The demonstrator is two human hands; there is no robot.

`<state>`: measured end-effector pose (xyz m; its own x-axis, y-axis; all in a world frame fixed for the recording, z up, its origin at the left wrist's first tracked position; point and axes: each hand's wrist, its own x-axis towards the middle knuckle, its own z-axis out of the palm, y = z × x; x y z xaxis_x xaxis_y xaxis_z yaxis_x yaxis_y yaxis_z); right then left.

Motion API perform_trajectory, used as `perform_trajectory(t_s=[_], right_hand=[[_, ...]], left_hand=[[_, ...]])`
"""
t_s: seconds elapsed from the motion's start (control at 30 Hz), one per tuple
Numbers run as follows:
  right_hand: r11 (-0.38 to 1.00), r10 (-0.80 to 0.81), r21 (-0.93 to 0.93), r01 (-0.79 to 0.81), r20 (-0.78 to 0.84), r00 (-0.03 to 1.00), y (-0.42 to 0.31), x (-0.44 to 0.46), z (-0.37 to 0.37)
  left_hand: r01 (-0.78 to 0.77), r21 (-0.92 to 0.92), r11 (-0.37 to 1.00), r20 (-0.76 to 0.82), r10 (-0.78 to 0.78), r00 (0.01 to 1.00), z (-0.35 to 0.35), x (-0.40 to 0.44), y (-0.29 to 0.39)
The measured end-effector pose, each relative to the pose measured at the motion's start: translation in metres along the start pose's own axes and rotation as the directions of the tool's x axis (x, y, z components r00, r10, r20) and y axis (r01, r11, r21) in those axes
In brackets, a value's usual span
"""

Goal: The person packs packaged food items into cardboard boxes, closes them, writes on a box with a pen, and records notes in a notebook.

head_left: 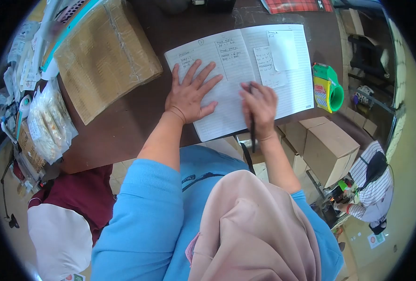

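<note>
An open notebook (pixel 231 110) with lined pages and handwriting lies on the dark table (pixel 137 136). My left hand (pixel 191 93) rests flat on its left page, fingers spread. Over the lower middle of the notebook, my right hand (pixel 260 107) is closed around a dark pen (pixel 253 133), which points down toward me; the fingers are slightly blurred. Loose paper slips (pixel 283 51) with writing lie on the right page, beyond my right hand.
A taped cardboard box (pixel 105 56) and plastic-wrapped packs (pixel 51 122) are at the left. A green tape dispenser (pixel 327 89) stands right of the notebook. Cardboard boxes (pixel 330 145) sit beyond the table's right edge. One person (pixel 372 182) is at the lower right, another (pixel 72 215) at lower left.
</note>
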<state>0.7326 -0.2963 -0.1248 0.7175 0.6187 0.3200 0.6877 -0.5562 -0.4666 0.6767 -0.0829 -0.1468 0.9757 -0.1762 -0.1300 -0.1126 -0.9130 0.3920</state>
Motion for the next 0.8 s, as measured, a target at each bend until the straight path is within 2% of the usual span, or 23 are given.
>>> perform_trajectory(t_s=[0.1,0.13,0.23,0.8], right_hand=[[0.995,0.061,-0.07,-0.077,-0.199,0.978,0.03,-0.012,-0.017],[0.986,0.084,-0.124,-0.115,-0.232,0.969,0.038,-0.013,-0.023],[0.979,0.118,-0.129,-0.157,-0.267,0.956,0.057,-0.019,-0.03],[0.97,0.175,-0.127,-0.209,-0.24,0.955,0.07,-0.027,-0.015]], left_hand=[[0.001,0.009,1.0,0.015,-0.002,1.0,0.001,0.0,-0.001],[0.004,0.016,1.0,0.021,-0.004,1.0,0.001,-0.001,0.0],[0.007,0.018,1.0,0.031,-0.007,1.0,0.001,-0.001,0.0],[-0.001,0.008,1.0,0.021,0.001,1.0,0.002,0.0,-0.001]])
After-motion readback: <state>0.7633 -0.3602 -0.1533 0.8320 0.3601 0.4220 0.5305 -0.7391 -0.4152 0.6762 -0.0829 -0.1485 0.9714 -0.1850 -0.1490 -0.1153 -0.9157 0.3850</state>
